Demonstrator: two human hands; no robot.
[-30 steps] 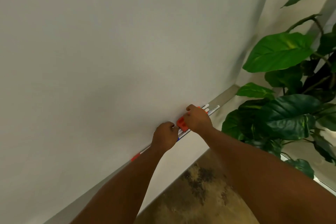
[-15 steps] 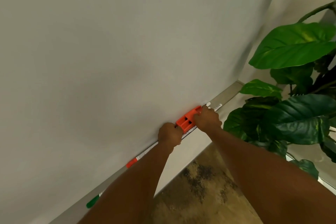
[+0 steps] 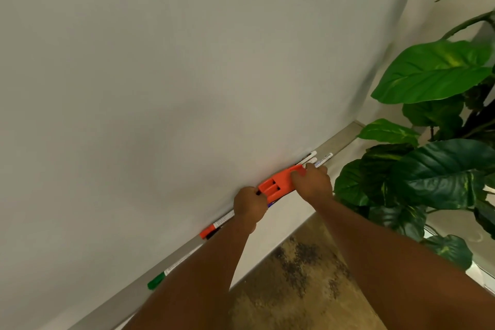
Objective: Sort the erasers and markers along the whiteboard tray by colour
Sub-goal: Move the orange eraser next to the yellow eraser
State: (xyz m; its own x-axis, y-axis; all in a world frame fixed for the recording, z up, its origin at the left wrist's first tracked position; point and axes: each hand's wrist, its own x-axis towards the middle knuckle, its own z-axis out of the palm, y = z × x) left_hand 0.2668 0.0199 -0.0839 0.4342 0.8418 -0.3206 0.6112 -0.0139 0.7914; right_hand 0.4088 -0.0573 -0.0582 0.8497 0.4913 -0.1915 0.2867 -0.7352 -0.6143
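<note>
An orange eraser (image 3: pixel 276 185) lies on the grey whiteboard tray (image 3: pixel 340 142), over several markers. My right hand (image 3: pixel 312 182) grips its right end. My left hand (image 3: pixel 249 205) is closed at its left end, over a white marker whose red cap (image 3: pixel 207 232) sticks out to the left. Whether it holds the marker or the eraser is hidden. A blue bit of marker (image 3: pixel 270 205) shows under the eraser. White marker ends (image 3: pixel 320 159) poke out right of my right hand. A green-capped marker (image 3: pixel 160 277) lies further left on the tray.
The blank whiteboard (image 3: pixel 187 75) fills most of the view. A large leafy plant (image 3: pixel 428 169) stands close to the tray's right end. Below the tray are a pale wall strip and a mottled brown floor (image 3: pixel 294 284).
My right hand has slid right along the eraser, uncovering its orange top. The view has shifted, so the red-capped and green-capped markers on the left now show.
</note>
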